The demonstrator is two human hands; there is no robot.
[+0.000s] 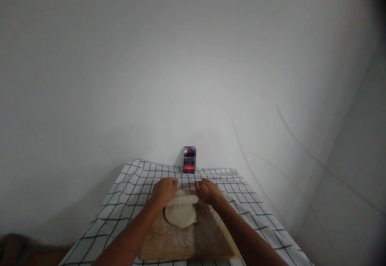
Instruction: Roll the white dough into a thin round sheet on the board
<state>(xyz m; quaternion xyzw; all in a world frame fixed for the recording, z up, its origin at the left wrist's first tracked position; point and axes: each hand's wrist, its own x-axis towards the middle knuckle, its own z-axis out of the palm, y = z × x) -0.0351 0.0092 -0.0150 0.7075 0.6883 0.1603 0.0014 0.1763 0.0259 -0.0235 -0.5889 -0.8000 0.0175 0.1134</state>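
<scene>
1. Pin (182,200): lies crosswise over the dough (181,216), touching it.
2. Dough: flat, on the board (169,244), showing on both sides of the pin.
3. Left hand (165,188) and right hand (208,191): curled at opposite ends of the pin; full finger closure cannot be told.
4. Board: on the checked cloth (120,201) covering the surface.
5. Phone (189,160): upright beyond the hands, image blurred.

Hands (165,190) on rolling pin (183,199), dough (181,216) on board (170,246)
</scene>
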